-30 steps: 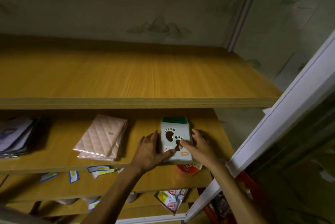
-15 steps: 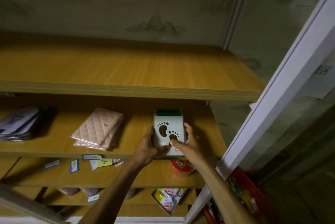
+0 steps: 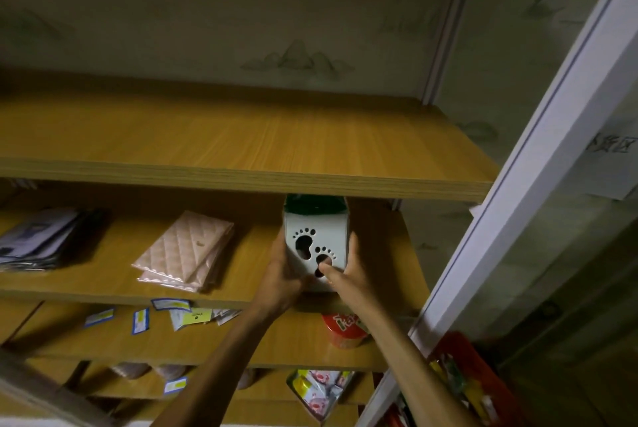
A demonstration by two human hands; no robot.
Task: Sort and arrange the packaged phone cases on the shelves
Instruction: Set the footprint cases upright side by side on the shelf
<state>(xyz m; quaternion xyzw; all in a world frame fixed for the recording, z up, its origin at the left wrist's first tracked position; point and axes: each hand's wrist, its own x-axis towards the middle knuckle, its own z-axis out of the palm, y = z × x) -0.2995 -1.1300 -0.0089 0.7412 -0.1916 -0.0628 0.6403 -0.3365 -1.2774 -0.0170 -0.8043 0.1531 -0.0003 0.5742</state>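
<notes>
- My left hand (image 3: 281,276) and right hand (image 3: 347,276) both clasp the footprint case pack (image 3: 315,242), one on each side edge, my right thumb lying across its face.
- The pack is a flat white card with two footprint cut-outs and a dark green top; I hold it upright, lifted over the front right part of the middle shelf (image 3: 103,280).
- Its green top sits just under the front edge of the top shelf (image 3: 241,136), a smooth board with wood-grain laminate and a striped edge.
- To the left on the middle shelf lies a stack of pale pink quilted packs (image 3: 184,250), glossy, with scalloped edges.
- Further left, a pile of dark sleeved packs (image 3: 41,238) sits in shadow.
- The lower shelf (image 3: 172,343) carries scattered small blue and yellow labels (image 3: 172,312) and a red tub (image 3: 345,324), partly hidden by my right forearm.
- A white frame post (image 3: 538,157) slants past the right ends of the shelves.
</notes>
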